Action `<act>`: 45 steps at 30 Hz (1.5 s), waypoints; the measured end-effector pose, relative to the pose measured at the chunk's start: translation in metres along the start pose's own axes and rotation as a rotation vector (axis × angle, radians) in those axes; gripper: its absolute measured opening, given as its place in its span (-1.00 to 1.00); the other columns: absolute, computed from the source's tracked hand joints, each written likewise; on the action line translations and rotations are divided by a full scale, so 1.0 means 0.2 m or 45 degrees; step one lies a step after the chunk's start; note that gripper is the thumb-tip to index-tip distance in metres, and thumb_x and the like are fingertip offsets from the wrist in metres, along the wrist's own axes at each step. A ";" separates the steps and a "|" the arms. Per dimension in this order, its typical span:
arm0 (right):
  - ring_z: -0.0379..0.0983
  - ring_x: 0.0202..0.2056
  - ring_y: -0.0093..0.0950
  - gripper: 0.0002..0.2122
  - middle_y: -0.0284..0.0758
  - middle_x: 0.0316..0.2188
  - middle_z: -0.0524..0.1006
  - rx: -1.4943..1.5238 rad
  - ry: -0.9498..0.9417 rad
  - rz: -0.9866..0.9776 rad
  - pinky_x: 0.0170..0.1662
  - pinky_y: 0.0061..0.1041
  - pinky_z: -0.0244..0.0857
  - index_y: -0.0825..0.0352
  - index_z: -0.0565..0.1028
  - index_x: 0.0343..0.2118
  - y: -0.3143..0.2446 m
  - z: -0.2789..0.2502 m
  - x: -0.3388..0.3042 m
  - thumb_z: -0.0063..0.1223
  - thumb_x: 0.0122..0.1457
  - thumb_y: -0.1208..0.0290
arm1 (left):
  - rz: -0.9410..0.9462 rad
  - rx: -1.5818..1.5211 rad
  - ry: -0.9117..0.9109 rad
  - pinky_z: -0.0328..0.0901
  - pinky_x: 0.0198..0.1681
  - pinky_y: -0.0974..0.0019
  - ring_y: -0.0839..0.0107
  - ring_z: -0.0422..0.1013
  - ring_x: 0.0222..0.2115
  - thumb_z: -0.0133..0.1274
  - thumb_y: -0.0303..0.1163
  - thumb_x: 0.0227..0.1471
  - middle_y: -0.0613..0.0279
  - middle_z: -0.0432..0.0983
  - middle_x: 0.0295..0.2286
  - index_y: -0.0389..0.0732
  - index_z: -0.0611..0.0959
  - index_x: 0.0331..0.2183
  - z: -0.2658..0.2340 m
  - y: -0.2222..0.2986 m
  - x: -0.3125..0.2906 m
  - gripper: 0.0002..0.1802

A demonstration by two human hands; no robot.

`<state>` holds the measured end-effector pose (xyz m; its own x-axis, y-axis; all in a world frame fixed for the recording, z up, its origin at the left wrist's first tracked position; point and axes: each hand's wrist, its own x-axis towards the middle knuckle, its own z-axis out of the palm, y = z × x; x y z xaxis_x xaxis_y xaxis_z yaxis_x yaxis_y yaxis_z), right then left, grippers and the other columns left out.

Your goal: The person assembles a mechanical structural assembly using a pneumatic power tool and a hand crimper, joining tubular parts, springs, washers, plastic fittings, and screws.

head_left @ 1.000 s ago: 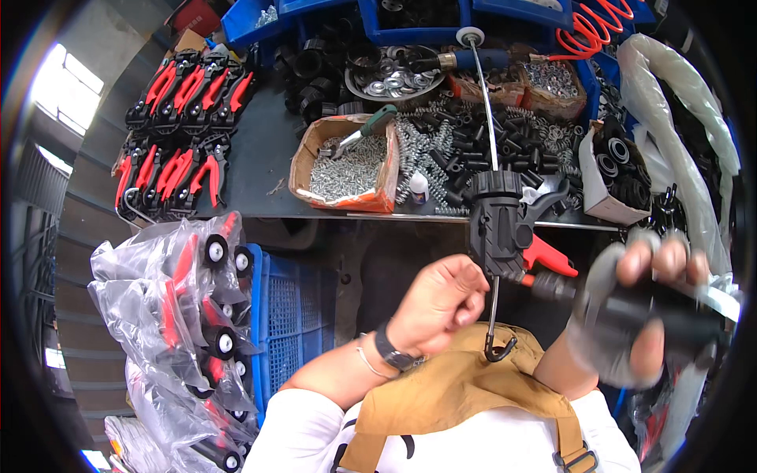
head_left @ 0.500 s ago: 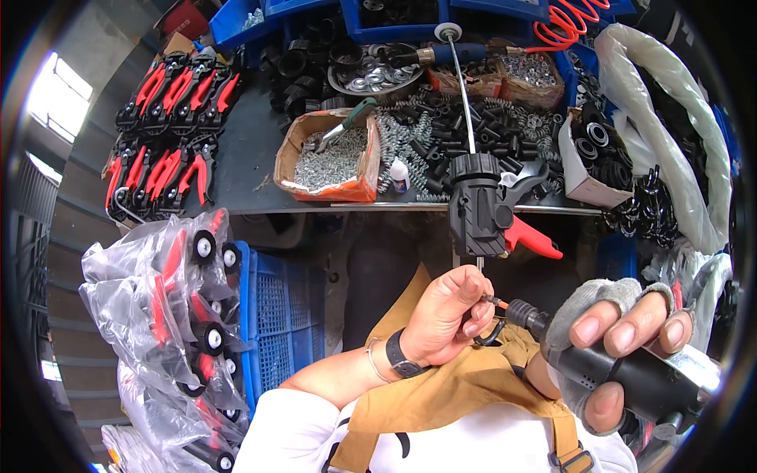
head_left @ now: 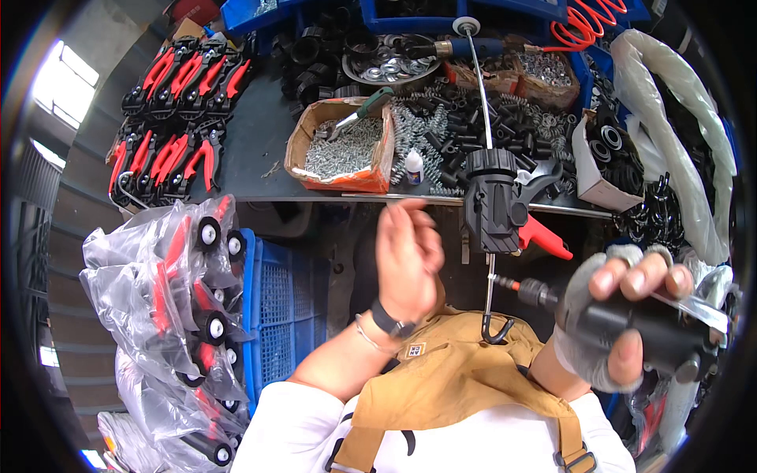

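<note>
My right hand [head_left: 615,315], in a grey fingerless glove, grips a black power screwdriver [head_left: 643,335]. Its bit points left, with a small silvery screw [head_left: 497,277] at the tip, close to a metal rod [head_left: 490,288]. On that rod sits a black ribbed plastic tool head [head_left: 495,209] with a red lever [head_left: 546,236], in front of the bench edge. The rod has a white disc at its top and a black hook [head_left: 497,331] at its lower end. My left hand [head_left: 408,256] is raised left of the tool head, somewhat blurred; its fingers look loosely stretched and nothing shows in them.
On the bench [head_left: 264,146] stand a carton of screws [head_left: 347,154] with a green-handled tool, a small white bottle [head_left: 415,167], springs and black sleeves. Red-and-black tool heads [head_left: 177,118] lie left. Bagged parts [head_left: 150,292] and a blue crate [head_left: 288,299] are lower left.
My left hand has left the screwdriver's tip and moved up and left toward the bench. The screwdriver, still in my right hand, has risen slightly; a screw now shows at its tip.
</note>
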<state>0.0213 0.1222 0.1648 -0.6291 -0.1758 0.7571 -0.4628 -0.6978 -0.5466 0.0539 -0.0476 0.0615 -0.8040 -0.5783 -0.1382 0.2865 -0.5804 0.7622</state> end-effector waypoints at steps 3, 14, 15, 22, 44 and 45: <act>0.45 -0.24 -0.28 -0.40 -0.17 -0.21 0.43 -0.050 0.256 0.112 -0.14 -0.32 0.41 0.23 0.24 0.07 0.08 0.01 -0.01 0.32 -0.02 0.40 | 0.021 0.314 -0.196 0.06 -0.66 0.61 0.71 0.17 -0.62 -0.07 -0.24 0.25 0.39 0.35 -0.50 -0.19 0.48 -0.33 -0.12 0.04 0.18 -0.78; 0.48 -0.28 -0.37 -0.42 -0.15 -0.27 0.47 -0.085 -0.032 0.128 -0.20 -0.35 0.43 0.30 0.19 0.01 0.27 -0.09 -0.02 0.29 0.01 0.31 | -0.082 1.075 -0.581 0.15 -0.65 0.41 0.66 0.20 -0.73 0.10 0.09 0.06 0.36 0.32 -0.80 -0.33 0.54 -0.68 0.07 0.00 0.24 -0.36; 0.48 -0.28 -0.37 -0.42 -0.15 -0.27 0.47 -0.079 -0.034 0.127 -0.20 -0.35 0.43 0.30 0.19 0.01 0.27 -0.08 -0.01 0.29 0.01 0.31 | -0.078 1.077 -0.576 0.15 -0.65 0.41 0.66 0.20 -0.73 0.10 0.09 0.06 0.36 0.32 -0.80 -0.33 0.54 -0.68 0.07 -0.01 0.24 -0.36; 0.50 -0.29 -0.35 -0.37 -0.15 -0.21 0.46 -0.162 0.407 0.273 -0.11 -0.40 0.48 0.34 0.21 0.06 0.13 -0.09 -0.02 0.32 -0.03 0.38 | 0.000 1.298 -0.537 0.31 -0.43 0.39 0.57 0.38 -0.47 0.21 -0.01 0.00 0.14 0.52 -0.49 -0.43 0.52 -0.22 0.06 -0.01 0.26 -0.40; 0.22 0.14 -0.07 -0.43 0.05 0.22 0.15 -2.363 0.522 0.601 0.18 -0.30 0.14 0.44 0.06 0.25 -0.09 -1.43 -0.94 -0.03 0.25 0.36 | 0.609 0.642 -0.880 0.27 -0.01 0.30 0.39 0.28 -0.04 0.24 -0.69 -0.18 0.15 0.20 0.07 0.13 -0.43 0.29 0.51 -0.03 -0.24 0.37; 0.26 0.10 -0.06 -0.48 0.04 0.18 0.22 -2.185 0.504 0.645 0.14 -0.28 0.18 0.38 0.13 0.24 -0.31 -1.23 -1.00 -0.05 0.25 0.40 | 0.516 0.612 -0.881 0.25 0.01 0.29 0.38 0.26 -0.01 0.24 -0.69 -0.18 0.16 0.18 0.09 0.11 -0.42 0.29 0.54 -0.06 -0.26 0.37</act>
<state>0.0230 0.3709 -0.0411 -0.8713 0.2136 0.4419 -0.0974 0.8072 -0.5822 0.0366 0.0524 0.1270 -0.8657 -0.1248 0.4848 0.4907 -0.0201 0.8711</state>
